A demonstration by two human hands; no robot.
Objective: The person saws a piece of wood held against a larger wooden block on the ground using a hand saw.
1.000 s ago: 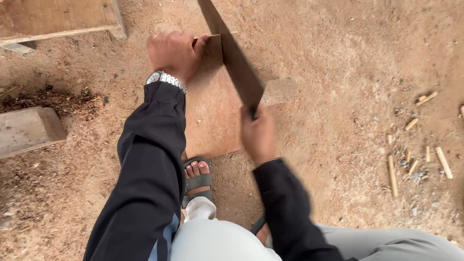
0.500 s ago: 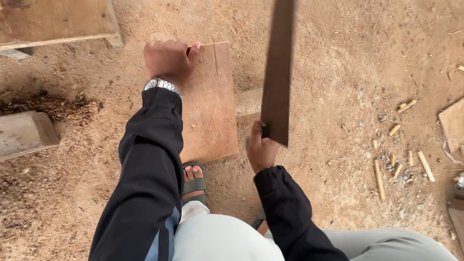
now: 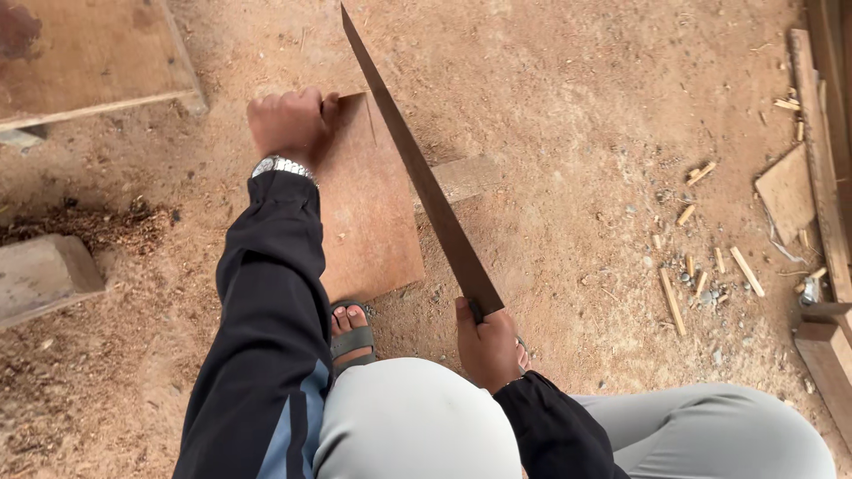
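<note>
Blade [image 3: 417,168] over board [image 3: 368,213] edge, right hand [image 3: 488,341] gripping

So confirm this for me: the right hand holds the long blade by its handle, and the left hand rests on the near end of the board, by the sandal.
One thing is wrong: the left hand rests on the far end of the board, away from the sandal, not the near end. The head view shows it. The rest stands: the right hand holds the long blade by its handle.
</note>
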